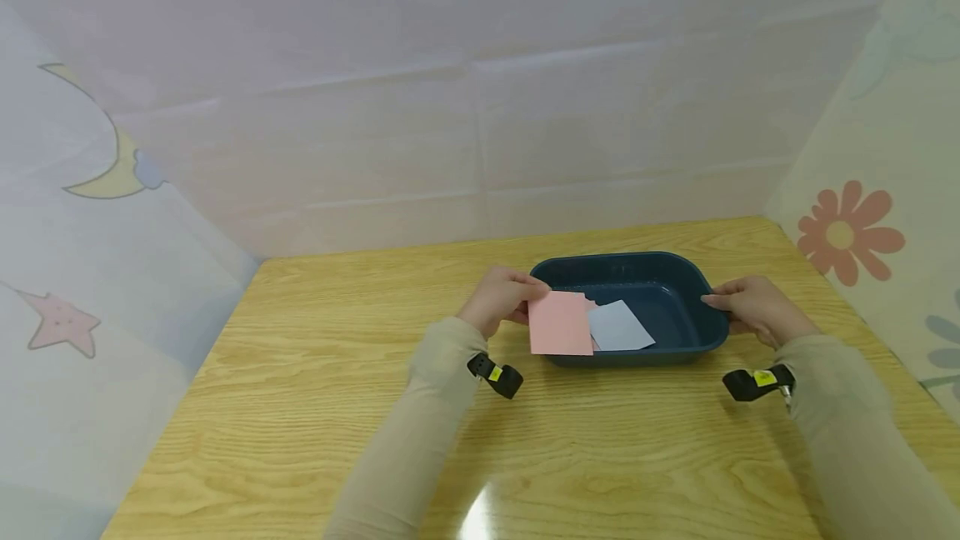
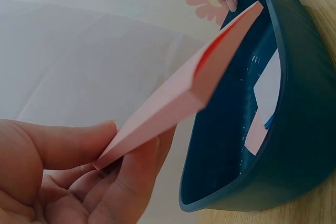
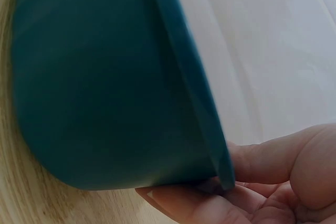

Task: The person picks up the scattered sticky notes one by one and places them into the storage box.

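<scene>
Between thumb and fingers, my left hand (image 1: 498, 302) pinches a pink pad of sticky notes (image 1: 560, 325) by its edge. The pad is held over the left end of a dark blue plastic basin (image 1: 678, 319), and its thick side shows in the left wrist view. At the basin's right end, my right hand (image 1: 763, 312) grips the rim, thumb on top and fingers underneath. Inside the basin lie a white sheet of paper (image 1: 621, 328) and a smaller pink piece (image 2: 256, 137), partly hidden from the head view by the pad. A small blue edge (image 2: 269, 123) shows beside them.
The basin stands on a wood-grain table (image 1: 315, 390), towards its right side. Behind the table hangs a pale curtain-like backdrop (image 1: 375, 140). Printed side panels carry a moon (image 1: 120, 169) on the left and a red flower (image 1: 851, 233) on the right.
</scene>
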Demonstrator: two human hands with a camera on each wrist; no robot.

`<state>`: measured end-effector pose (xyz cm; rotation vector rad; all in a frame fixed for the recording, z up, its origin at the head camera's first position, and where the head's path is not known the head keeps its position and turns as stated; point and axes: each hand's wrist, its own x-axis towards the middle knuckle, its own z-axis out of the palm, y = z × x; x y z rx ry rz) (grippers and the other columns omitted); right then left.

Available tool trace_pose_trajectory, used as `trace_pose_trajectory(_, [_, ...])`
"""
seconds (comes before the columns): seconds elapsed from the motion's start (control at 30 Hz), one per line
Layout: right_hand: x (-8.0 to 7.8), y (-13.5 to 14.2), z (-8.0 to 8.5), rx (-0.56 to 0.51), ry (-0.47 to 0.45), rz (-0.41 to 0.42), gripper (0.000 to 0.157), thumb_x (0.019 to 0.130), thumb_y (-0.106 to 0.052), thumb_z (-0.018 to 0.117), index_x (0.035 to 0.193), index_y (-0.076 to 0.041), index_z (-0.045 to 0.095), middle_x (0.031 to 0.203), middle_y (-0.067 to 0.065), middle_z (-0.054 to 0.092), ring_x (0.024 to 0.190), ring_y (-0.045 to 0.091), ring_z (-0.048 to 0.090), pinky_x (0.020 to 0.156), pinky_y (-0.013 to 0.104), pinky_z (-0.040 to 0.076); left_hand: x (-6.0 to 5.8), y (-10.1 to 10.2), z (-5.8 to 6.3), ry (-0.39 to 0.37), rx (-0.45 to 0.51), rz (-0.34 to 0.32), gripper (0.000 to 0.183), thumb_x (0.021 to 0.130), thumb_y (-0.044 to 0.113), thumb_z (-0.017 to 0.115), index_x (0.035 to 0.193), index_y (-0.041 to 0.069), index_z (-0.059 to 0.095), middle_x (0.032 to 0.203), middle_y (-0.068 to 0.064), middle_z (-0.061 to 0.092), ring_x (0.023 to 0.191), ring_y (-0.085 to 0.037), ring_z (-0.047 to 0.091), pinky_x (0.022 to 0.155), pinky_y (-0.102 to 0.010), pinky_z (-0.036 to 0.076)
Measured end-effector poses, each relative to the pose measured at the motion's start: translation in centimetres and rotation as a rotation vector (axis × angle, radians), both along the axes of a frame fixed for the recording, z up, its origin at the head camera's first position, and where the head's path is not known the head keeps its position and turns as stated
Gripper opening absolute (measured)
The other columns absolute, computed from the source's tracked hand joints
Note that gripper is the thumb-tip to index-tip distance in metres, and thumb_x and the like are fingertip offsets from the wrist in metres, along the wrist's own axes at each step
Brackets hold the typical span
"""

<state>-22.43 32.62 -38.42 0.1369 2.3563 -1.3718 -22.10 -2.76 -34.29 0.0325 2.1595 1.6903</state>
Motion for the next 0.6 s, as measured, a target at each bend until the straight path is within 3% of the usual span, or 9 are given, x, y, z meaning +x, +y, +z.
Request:
trace_pose_trajectory(0.17, [0.09,0.01,-0.08,-0.02,-0.001,-0.006,0.055,0.104,-0.012,0.044,0.136,0.028,0.025,0.104,0.016,0.063,0.077,0.01,0.066,0.071,0.03,0.057,-0.12,0.27,-0.16,-0.001,0.001,0.005,0.022,0.094,0.008,0.064,0.11,-0.005,0.071,0.092,-0.013,0.069,0.066,-0.018,0.063,0.068,-0.036,0.057])
trace_pose_trajectory(0.33, [0.06,0.08,-0.13,-0.023,0.005,-0.013,0.054,0.104,-0.013,0.044,0.135,0.028,0.027,0.099,0.011,0.064,0.075,0.01,0.065,0.071,0.029,0.057,-0.21,0.51,-0.2,-0.009,0.0,0.01,0.021,0.094,0.008,0.064,0.109,-0.004,0.071,0.091,-0.012,0.069,0.066,-0.018,0.062,0.065,-0.033,0.057])
trace_pose_trajectory(0.6, [0.05,0.09,-0.11,-0.014,0.012,-0.011,0.054,0.104,-0.013,0.045,0.134,0.028,0.028,0.1,0.012,0.063,0.075,0.009,0.065,0.07,0.029,0.057,-0.34,0.86,-0.04,-0.013,0.007,0.011,0.021,0.094,0.009,0.064,0.11,-0.003,0.071,0.092,-0.01,0.068,0.068,-0.017,0.061,0.062,-0.029,0.054])
